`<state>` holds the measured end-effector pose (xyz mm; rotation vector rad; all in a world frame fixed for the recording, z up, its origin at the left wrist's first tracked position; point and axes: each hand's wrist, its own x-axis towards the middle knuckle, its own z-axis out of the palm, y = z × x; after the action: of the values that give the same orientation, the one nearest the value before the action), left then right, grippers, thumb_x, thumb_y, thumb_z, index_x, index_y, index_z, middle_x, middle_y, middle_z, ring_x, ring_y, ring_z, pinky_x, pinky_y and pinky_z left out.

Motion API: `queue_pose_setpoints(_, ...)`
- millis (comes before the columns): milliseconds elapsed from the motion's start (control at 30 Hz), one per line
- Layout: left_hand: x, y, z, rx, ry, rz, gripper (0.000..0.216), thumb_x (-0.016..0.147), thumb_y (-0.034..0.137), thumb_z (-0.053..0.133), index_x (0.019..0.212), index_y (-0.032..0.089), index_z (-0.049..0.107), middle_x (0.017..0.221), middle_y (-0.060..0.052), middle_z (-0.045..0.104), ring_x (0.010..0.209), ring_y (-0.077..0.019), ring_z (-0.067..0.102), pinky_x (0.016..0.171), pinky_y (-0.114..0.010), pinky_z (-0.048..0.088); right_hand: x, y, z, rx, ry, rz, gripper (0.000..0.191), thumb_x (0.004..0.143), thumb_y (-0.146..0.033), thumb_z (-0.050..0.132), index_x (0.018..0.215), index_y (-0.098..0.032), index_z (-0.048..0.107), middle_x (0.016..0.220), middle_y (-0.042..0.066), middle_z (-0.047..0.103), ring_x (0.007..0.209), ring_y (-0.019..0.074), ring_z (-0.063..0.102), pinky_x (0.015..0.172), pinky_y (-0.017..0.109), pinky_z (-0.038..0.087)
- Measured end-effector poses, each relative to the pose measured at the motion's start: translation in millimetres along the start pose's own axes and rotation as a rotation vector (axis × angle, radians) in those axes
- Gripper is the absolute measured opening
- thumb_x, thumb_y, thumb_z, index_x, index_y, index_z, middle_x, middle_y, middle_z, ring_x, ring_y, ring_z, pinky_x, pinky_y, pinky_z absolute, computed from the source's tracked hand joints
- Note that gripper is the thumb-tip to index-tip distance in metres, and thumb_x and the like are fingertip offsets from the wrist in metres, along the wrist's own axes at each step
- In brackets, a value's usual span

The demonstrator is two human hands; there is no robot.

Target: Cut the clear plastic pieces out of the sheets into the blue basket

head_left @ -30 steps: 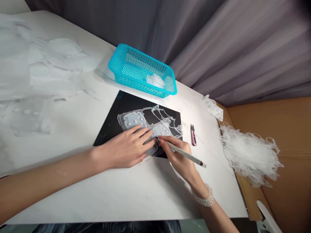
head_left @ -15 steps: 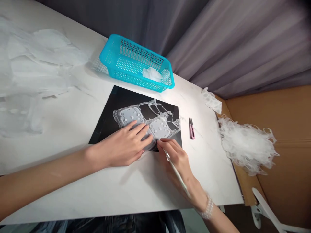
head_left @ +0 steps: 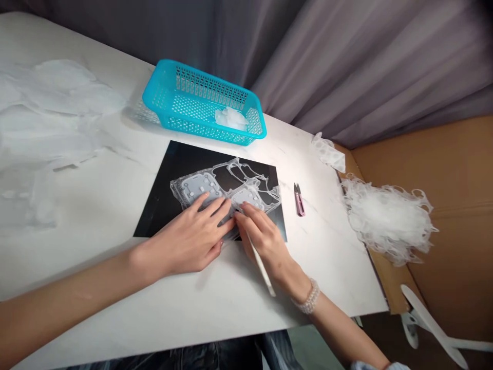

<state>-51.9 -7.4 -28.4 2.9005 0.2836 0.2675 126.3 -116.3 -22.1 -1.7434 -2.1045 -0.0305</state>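
A clear sheet of moulded silicone-like parts lies on a black mat. It has two visible rounded panels dotted with small raised bumps, and a cut-out web of thin strips on its far right. My left hand lies flat across the near part of the sheet, fingers spread. My right hand pinches a slim white pen-like tool close beside the left fingertips. The tool's tip is hidden under the right fingers, at the sheet's near edge. Thread snips with pinkish handles lie right of the mat.
Beyond the mat stands a blue plastic basket with translucent pieces inside. More clear sheets cover the table's left. At the right edge, a heap of stringy clear scrap rests by a cardboard box. A grey curtain hangs behind.
My right hand has moved slightly left and farther in over the right panel, covering more of it, and the tool stands steeper. My left hand stays on the sheet. The whole view has shifted slightly.
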Motion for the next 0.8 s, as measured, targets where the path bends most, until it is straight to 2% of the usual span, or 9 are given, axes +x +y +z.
queue_pose_setpoints(167,-3.3,3.1,4.8,0.022,0.022,0.013,0.048,0.09,0.021,0.044,0.135,0.007,0.053,0.15,-0.029,0.04,0.14,-0.043,0.036,0.113,-0.064,0.022,5.4,-1.0,1.4,-0.162,-0.104,-0.034,0.034,0.097,-0.009,0.043,0.126,-0.006,0.062,0.132,0.025,0.061,0.131,0.0343,0.053,0.104,0.05,0.051)
queue_pose_setpoints(300,-5.0,3.7,8.1,0.033,0.027,0.023,0.052,0.09,0.02,0.044,0.139,0.004,0.051,0.151,-0.032,0.036,0.141,-0.0457,0.035,0.112,-0.067,0.021,5.8,0.2,2.7,0.033,-0.101,0.011,0.036,0.097,-0.009,0.041,0.127,-0.008,0.062,0.13,0.022,0.063,0.127,0.0291,0.057,0.108,0.046,0.048)
queue_pose_setpoints(367,-5.4,3.5,9.1,0.032,0.034,0.02,0.055,0.09,0.02,0.043,0.143,0.005,0.047,0.152,-0.031,0.035,0.141,-0.0457,0.034,0.112,-0.068,0.021,2.7,10.8,-1.5,0.253,-0.002,0.17,0.036,0.098,-0.012,0.041,0.126,-0.016,0.063,0.126,0.014,0.067,0.119,0.0239,0.064,0.103,0.043,0.053)
queue_pose_setpoints(433,-5.6,3.5,10.0,0.036,0.028,0.022,0.058,0.09,0.018,0.043,0.147,0.005,0.042,0.152,-0.031,0.034,0.141,-0.0453,0.034,0.111,-0.069,0.021,-4.1,32.9,-14.1,0.448,0.198,0.437,0.029,0.098,-0.02,0.045,0.118,-0.023,0.067,0.116,0.008,0.072,0.106,0.0215,0.069,0.094,0.041,0.058)
queue_pose_setpoints(533,-6.0,3.7,11.5,0.05,0.005,0.033,0.06,0.091,0.018,0.044,0.149,0.005,0.038,0.151,-0.032,0.035,0.142,-0.0451,0.033,0.11,-0.069,0.024,-19.2,82.1,-48.9,0.684,0.566,0.805,0.017,0.089,-0.031,0.064,0.102,-0.023,0.072,0.093,0.005,0.074,0.088,0.0218,0.072,0.083,0.039,0.061)
queue_pose_setpoints(567,-6.0,3.8,11.7,0.05,0.004,0.035,0.06,0.091,0.019,0.044,0.149,0.006,0.038,0.151,-0.032,0.035,0.141,-0.0452,0.033,0.109,-0.069,0.025,-24.3,98.0,-62.1,0.816,0.619,0.88,0.015,0.083,-0.029,0.071,0.098,-0.024,0.073,0.085,0.004,0.074,0.079,0.02,0.072,0.079,0.036,0.061)
queue_pose_setpoints(667,-4.6,4.8,8.0,0.018,0.014,0.018,0.058,0.092,0.021,0.045,0.148,0.007,0.042,0.15,-0.031,0.038,0.141,-0.0449,0.034,0.109,-0.069,0.024,-34.7,123.5,-92.7,0.924,0.606,0.915,0.013,0.076,-0.025,0.078,0.088,-0.023,0.075,0.071,0.003,0.07,0.063,0.0163,0.069,0.075,0.034,0.062)
queue_pose_setpoints(733,-0.5,6.7,-0.3,-0.061,0.024,-0.022,0.052,0.092,0.019,0.042,0.143,0.01,0.049,0.148,-0.029,0.043,0.14,-0.0426,0.037,0.11,-0.068,0.023,-35.1,115.2,-99.4,1.009,0.598,0.893,0.015,0.076,-0.026,0.078,0.09,-0.02,0.074,0.072,0.004,0.072,0.069,0.0172,0.072,0.079,0.035,0.061)
queue_pose_setpoints(800,8.1,9.9,-13.4,-0.245,0.055,-0.092,0.046,0.094,0.02,0.038,0.134,0.012,0.058,0.144,-0.025,0.05,0.138,-0.0391,0.041,0.112,-0.063,0.025,-30.2,90.0,-97.3,1.078,0.613,0.845,0.017,0.08,-0.027,0.076,0.096,-0.022,0.074,0.08,0.004,0.076,0.08,0.018,0.074,0.081,0.033,0.061)
